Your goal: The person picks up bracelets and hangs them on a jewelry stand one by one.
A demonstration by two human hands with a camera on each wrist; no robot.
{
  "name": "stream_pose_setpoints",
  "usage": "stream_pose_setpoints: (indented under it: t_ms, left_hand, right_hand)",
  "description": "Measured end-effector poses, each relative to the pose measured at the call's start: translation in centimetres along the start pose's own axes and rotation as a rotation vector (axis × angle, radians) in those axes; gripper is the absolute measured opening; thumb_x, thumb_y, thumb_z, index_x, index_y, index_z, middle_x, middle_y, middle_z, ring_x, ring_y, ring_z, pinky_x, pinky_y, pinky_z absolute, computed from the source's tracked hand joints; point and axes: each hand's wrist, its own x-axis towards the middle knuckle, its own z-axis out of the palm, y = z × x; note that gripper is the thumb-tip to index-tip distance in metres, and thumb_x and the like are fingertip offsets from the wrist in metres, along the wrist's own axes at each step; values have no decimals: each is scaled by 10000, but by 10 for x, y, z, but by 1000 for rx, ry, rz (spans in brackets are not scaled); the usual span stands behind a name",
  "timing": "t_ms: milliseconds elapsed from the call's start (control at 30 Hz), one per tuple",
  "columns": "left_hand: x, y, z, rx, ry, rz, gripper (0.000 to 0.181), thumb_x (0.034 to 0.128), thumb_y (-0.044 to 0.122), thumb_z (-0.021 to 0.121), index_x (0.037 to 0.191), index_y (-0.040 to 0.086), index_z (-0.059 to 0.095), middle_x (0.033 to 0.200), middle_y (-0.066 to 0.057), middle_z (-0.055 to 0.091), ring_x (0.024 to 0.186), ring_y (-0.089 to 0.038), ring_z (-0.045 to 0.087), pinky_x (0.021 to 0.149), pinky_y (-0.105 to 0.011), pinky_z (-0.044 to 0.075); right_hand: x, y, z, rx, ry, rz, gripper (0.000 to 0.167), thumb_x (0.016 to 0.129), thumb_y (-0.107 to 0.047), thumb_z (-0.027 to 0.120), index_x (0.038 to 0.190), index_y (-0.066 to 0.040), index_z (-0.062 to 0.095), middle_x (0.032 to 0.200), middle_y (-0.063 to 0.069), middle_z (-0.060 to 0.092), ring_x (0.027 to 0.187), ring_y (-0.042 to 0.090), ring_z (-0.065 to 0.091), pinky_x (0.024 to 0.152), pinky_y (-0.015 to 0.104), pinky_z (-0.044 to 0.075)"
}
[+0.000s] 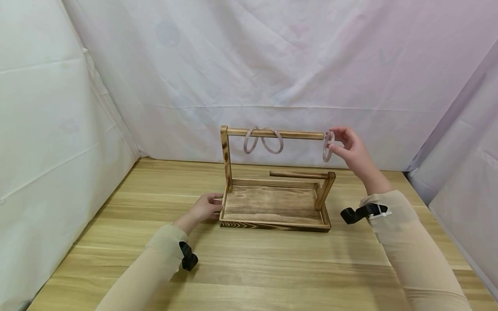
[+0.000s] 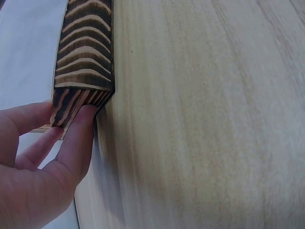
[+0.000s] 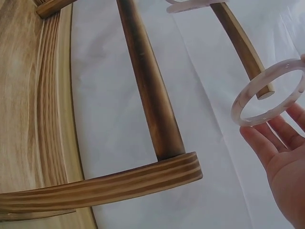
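In the head view my right hand [image 1: 352,149] pinches a pale, milky bangle [image 1: 325,154] at the free right end of the upper wooden bar [image 1: 301,135]. The bar's tip shows through the ring in the right wrist view; whether it has passed inside I cannot tell. Two similar bangles, a left one [image 1: 247,147] and a right one [image 1: 277,151], hang on that bar nearer its post. My left hand [image 1: 204,206] touches the left end wall of the stand's wooden tray [image 1: 272,226] with its fingertips and thumb, fingers fairly straight.
From a short post [image 1: 325,192] at the tray's right end, a lower bar [image 1: 299,175] reaches left with nothing on it. A taller post [image 1: 225,160] rises at the left end. The stand sits on a wood-grain table [image 1: 249,268], with white cloth [image 1: 272,73] behind and at both sides.
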Motion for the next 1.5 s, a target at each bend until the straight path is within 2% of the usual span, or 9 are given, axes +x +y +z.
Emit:
stream_pose_setpoints:
  t_ms: [200, 367, 767, 1133, 1500]
  left_hand:
    - [1, -1, 0, -10, 1, 2, 499, 927, -12, 509, 1399, -66, 355, 1272, -322, 482, 1099, -391, 565, 827, -436, 551]
    - [1, 0, -1, -5, 4, 6, 499, 926, -9, 512, 1397, -64, 360, 1266, -321, 491, 1095, -391, 571, 823, -437, 552]
    - [-1, 1, 0, 1, 6, 10, 490, 924, -12, 516, 1388, -70, 370, 1254, -321, 503, 1092, -391, 571, 819, -433, 554]
    - [0, 1, -1, -8, 0, 13, 493, 928, -16, 507, 1392, -82, 354, 1266, -334, 497, 1110, -412, 566, 820, -429, 554]
    - [0, -1, -1, 1, -1, 20, 489, 930, -9, 507, 1392, -75, 361, 1250, -322, 506, 1071, -386, 587, 820, -439, 553]
  right_hand:
    - [5, -4, 1, -14, -12, -10, 271, 908, 28, 522, 1161, -63, 492, 1101, -45, 555, 1016, 44, 523, 828, 101, 470]
    - [9, -7, 3, 15, -25, -25, 281, 903, 47, 518, 1172, -32, 494, 1097, -64, 575, 987, 51, 536, 824, 108, 460]
    - [18, -11, 5, 46, -52, -34, 291, 901, 64, 513, 1158, -71, 500, 1092, -33, 554, 1010, 78, 497, 814, 119, 449]
    - [23, -12, 4, 27, -70, -30, 279, 906, 51, 514, 1153, -79, 499, 1093, -18, 549, 1003, 77, 502, 802, 111, 453]
    - [30, -11, 2, -57, -78, -10, 281, 909, 36, 514, 1147, -112, 493, 1101, -24, 526, 1016, 73, 489, 796, 95, 447]
